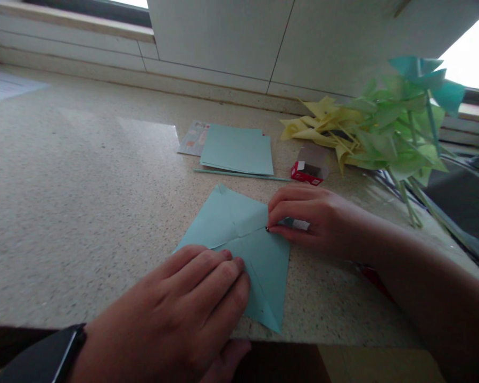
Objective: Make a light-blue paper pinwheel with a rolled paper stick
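Note:
A square of light blue paper (239, 223) lies on the counter in front of me, marked by crossing diagonal lines that run from its corners toward the middle. My left hand (191, 298) rests flat on its lower left part, fingers stretched out. At the right corner, my right hand (303, 213) pinches thumb and fingertips together over the paper. A tiny dark, shiny thing (267, 229) shows at those fingertips; its kind is too small to make out. Behind the fingers, a small white patch shows under the palm.
Farther back lies a stack of light blue paper sheets (237, 149), with a thin blue stick (243, 174) along its front. A small red box (305, 173) stands right of it. Yellow pinwheels (323, 122) and green pinwheels (399, 127) on sticks crowd the right side.

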Demonstrator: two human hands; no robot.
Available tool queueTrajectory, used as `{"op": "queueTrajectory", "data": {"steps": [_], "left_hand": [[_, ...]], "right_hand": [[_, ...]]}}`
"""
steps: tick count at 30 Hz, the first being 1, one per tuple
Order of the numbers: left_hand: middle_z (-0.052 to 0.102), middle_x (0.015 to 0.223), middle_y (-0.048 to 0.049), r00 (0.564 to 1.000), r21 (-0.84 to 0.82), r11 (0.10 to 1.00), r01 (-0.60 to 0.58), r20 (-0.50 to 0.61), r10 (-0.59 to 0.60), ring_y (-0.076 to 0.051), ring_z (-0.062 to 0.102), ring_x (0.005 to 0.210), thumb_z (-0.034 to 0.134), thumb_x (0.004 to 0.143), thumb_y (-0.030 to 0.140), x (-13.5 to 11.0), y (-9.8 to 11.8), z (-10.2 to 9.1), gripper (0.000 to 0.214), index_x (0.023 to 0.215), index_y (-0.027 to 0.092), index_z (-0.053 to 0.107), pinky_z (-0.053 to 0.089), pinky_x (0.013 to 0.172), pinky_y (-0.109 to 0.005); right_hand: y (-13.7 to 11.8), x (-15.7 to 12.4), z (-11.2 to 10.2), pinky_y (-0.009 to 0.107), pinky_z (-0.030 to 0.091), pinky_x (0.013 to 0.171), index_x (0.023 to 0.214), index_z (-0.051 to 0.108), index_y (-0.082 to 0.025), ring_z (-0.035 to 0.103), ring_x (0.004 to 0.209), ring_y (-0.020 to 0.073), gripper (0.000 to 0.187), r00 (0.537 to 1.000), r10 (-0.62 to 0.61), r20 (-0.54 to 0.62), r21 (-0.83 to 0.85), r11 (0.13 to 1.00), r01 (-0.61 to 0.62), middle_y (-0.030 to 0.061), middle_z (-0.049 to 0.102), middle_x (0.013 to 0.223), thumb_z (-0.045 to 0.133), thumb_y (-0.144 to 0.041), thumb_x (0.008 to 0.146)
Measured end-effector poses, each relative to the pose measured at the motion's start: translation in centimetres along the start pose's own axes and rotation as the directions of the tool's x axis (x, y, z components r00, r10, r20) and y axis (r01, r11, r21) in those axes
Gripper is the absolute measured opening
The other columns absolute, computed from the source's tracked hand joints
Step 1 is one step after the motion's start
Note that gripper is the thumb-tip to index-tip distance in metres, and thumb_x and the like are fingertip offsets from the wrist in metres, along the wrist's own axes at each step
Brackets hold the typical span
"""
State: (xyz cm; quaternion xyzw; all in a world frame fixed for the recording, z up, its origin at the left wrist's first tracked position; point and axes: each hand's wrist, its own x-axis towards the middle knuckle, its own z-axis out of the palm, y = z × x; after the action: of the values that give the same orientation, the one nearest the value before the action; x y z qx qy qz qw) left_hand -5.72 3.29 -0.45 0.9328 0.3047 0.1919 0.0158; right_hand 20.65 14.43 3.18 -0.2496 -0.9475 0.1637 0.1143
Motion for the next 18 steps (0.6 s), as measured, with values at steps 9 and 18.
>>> {"op": "queueTrajectory", "data": {"steps": [9,18], "left_hand": [[0.072,0.118,-0.0058,0.996,-0.203,0.976,0.082,-0.014,-0.087,-0.025,0.066,0.102,0.068,0.093,0.042,0.3,-0.5,-1.3,0.039,0.123,0.017,0.062,0.057,0.088,-0.041],[0.067,0.107,0.002,0.951,-0.475,0.862,0.176,-0.145,-0.274,-0.012,0.06,0.098,0.065,0.096,0.013,0.7,-1.6,-2.0,0.028,0.121,0.024,0.058,0.049,0.086,-0.023]], "right_hand": [[-1.5,-0.4,-0.1,0.031,0.051,0.076,0.095,0.069,-0.02,0.065,0.082,0.0167,0.004,0.99,0.083,-0.113,0.164,0.984,-0.064,0.0029,0.07,0.091,0.066,-0.023,0.094],[-5.1,1.1,-0.1,0.024,0.051,0.075,0.088,0.07,-0.017,0.064,0.083,0.0114,0.006,0.975,0.164,-0.148,0.554,0.83,-0.055,0.0006,0.068,0.092,0.07,-0.019,0.094]]}}
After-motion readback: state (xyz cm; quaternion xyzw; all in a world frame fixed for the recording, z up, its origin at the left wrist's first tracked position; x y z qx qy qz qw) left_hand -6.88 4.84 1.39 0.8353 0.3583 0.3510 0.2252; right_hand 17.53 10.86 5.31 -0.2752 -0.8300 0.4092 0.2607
